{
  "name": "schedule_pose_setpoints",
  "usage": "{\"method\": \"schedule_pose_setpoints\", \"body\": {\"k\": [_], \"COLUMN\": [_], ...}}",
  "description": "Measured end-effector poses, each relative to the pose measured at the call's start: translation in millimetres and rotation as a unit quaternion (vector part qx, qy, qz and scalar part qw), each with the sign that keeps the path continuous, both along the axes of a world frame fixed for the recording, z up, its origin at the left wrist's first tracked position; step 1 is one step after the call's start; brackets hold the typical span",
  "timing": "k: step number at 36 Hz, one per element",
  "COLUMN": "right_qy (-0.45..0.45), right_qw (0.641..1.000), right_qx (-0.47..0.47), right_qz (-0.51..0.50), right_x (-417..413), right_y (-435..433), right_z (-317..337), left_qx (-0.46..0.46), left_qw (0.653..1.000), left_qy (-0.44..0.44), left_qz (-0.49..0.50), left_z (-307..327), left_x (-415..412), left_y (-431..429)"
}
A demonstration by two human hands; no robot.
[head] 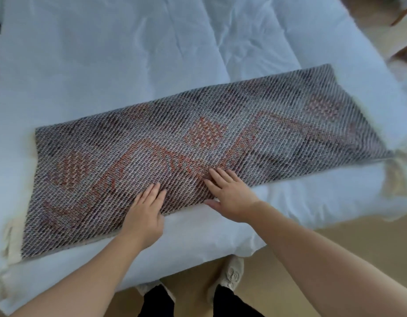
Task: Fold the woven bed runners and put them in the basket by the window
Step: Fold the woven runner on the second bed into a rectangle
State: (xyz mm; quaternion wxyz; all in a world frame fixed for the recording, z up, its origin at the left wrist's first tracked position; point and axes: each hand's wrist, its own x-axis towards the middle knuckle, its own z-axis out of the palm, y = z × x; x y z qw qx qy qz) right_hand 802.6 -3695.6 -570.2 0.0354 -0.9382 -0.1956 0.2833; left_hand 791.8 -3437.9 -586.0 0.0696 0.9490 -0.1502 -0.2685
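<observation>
A grey woven bed runner (198, 143) with orange-red patterns lies flat across the near part of the bed, slanting from lower left to upper right. Cream fringe shows at its left end (13, 239) and right end (394, 177). My left hand (145, 216) rests palm down on the runner's near edge, fingers together and stretched out. Just to its right, my right hand (230, 195) also lies flat on the near edge, fingers spread. Neither hand grips the cloth. No basket is in view.
The bed is covered by a wrinkled white duvet (133, 65). Its near edge hangs over a tan floor (312, 239), where my feet (232, 273) stand. Wooden chair legs (404, 49) show at the far right.
</observation>
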Motion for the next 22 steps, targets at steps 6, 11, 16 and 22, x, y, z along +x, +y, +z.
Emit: {"method": "schedule_pose_setpoints", "body": {"k": [6,11,16,22], "right_qy": [-0.049,-0.064,-0.085,-0.111], "right_qw": [0.996,0.994,0.992,0.988], "right_qx": [-0.026,-0.040,-0.038,-0.034], "right_qz": [-0.073,-0.074,-0.088,-0.100], "right_x": [41.4,65.7,94.6,146.6], "right_y": [-64.0,-93.3,-119.1,-150.7], "right_z": [-5.8,-29.5,-42.3,-45.2], "left_qx": [0.010,0.018,-0.006,-0.043], "left_qw": [0.995,0.993,0.990,0.992], "left_qy": [-0.058,-0.087,-0.118,-0.107], "left_qz": [0.083,0.084,0.071,0.042], "left_z": [-8.1,-28.8,-44.6,-48.6], "left_x": [44.1,61.7,89.5,118.6], "left_y": [-69.2,-121.6,-160.4,-204.3]}}
